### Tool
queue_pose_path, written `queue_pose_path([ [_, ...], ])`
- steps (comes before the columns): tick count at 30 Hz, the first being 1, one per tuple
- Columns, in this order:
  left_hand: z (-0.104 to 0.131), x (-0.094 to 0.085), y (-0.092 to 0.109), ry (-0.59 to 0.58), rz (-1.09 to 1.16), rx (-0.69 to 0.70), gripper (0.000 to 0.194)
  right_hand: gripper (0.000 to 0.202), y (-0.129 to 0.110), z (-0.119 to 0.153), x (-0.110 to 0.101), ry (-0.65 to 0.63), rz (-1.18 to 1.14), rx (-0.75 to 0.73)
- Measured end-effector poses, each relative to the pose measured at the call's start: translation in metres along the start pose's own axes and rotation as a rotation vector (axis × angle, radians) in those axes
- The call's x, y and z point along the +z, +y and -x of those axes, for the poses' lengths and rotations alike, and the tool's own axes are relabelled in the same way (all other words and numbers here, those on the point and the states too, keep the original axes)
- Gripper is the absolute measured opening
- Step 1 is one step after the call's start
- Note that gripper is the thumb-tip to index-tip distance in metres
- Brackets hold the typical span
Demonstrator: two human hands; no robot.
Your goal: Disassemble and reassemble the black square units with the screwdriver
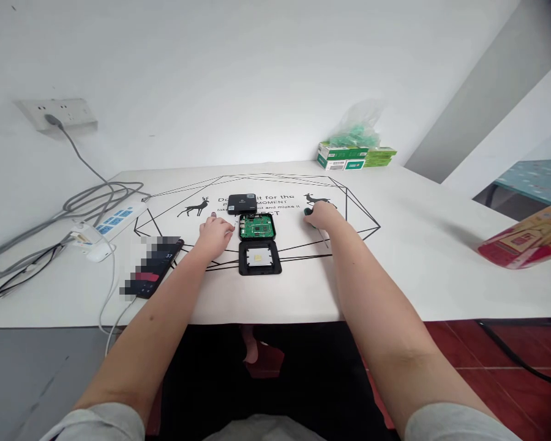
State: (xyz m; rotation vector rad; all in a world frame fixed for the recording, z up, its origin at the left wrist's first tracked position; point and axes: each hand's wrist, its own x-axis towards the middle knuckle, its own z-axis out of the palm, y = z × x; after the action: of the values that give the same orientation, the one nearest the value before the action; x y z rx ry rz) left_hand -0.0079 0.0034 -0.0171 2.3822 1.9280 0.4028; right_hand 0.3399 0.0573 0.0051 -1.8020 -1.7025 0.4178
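My right hand (324, 214) is closed around the green and black handle of a screwdriver (321, 235), whose thin metal shaft points toward the near edge of the table. To the left, my left hand (215, 235) rests on the tabletop with its fingers apart, beside an opened black box. That box's base holds a green circuit board (258, 226). In front of it lies its cover (259, 258), inner side up, with a silvery metal plate in the middle. A closed black box (242, 203) sits just behind the board. Whether tiny parts lie under my left fingertips cannot be made out.
On the left lie a phone (158, 269), a white power strip (117, 222), grey cables and glasses (27, 269). Green and white boxes (344, 156) with a plastic bag on top stand at the back right. A red and yellow package (523, 239) is at the right.
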Motion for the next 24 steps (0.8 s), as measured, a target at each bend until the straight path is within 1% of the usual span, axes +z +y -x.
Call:
queue_pose_path([
  [2, -0.001, 0.000, 0.002, 0.007, -0.025, -0.007, 0.027, 0.010, -0.014, 0.002, 0.004, -0.046, -0.059, 0.061],
  [4, -0.002, 0.000, 0.004, 0.011, -0.054, -0.035, 0.027, 0.012, -0.032, 0.007, 0.009, -0.045, -0.191, 0.024],
  [6, -0.003, -0.001, 0.005, 0.014, -0.080, -0.066, 0.027, 0.020, -0.052, 0.016, 0.016, -0.049, -0.593, -0.059],
  [7, -0.004, -0.002, 0.005, 0.018, -0.091, -0.080, 0.027, 0.026, -0.061, 0.021, 0.021, -0.068, -0.742, -0.098],
  [9, -0.004, -0.003, 0.004, 0.025, -0.105, -0.103, 0.028, 0.040, -0.077, 0.033, 0.031, -0.114, -0.954, -0.145],
  [11, -0.004, -0.004, 0.004, 0.028, -0.109, -0.127, 0.031, 0.048, -0.089, 0.043, 0.042, -0.139, -1.077, -0.166],
  [14, -0.004, -0.004, 0.002, 0.031, -0.094, -0.156, 0.034, 0.051, -0.097, 0.054, 0.055, -0.160, -1.096, -0.178],
  [17, -0.004, -0.003, 0.001, 0.039, -0.070, -0.148, 0.035, 0.045, -0.097, 0.058, 0.065, -0.172, -1.009, -0.201],
  [20, -0.004, -0.002, -0.001, 0.049, -0.040, -0.129, 0.034, 0.042, -0.096, 0.059, 0.070, -0.192, -0.927, -0.206],
  [24, -0.004, 0.000, -0.001, 0.060, -0.011, -0.110, 0.032, 0.042, -0.095, 0.059, 0.071, -0.192, -0.879, -0.211],
])
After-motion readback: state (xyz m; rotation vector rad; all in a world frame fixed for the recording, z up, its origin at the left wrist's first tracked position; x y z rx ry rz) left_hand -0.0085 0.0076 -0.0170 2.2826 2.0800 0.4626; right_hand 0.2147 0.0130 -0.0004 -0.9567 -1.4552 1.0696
